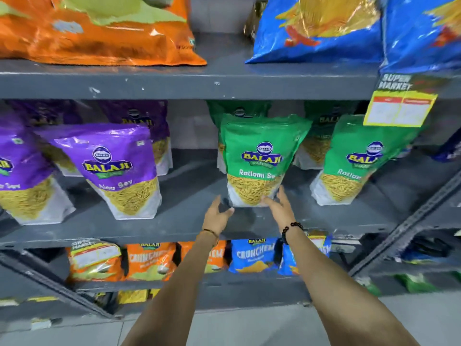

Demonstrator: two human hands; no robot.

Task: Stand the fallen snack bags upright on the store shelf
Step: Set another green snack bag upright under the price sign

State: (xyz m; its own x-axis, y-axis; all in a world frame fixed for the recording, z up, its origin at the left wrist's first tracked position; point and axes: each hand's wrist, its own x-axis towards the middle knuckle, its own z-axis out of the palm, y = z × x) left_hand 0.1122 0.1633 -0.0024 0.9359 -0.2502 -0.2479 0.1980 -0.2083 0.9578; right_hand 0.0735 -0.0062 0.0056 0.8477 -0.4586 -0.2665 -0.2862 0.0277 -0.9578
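Observation:
A green Ratlami Sev bag [257, 158] stands upright on the grey middle shelf [189, 221]. My left hand [217, 213] is open just below and left of the bag's base, not touching it. My right hand [279, 206] has its fingers spread, with the fingertips against the bag's lower right corner. A second green bag [354, 166] stands upright to the right, with more green bags behind. Purple Aloo Sev bags [117, 168] stand upright on the left of the same shelf.
An orange bag [99, 33] and blue bags [324, 26] lie on the upper shelf. A yellow price tag [399, 106] hangs from that shelf's edge. Small orange and blue Crunchem packs [252, 255] fill the lower shelf. A slanted metal brace [409, 221] runs along the right.

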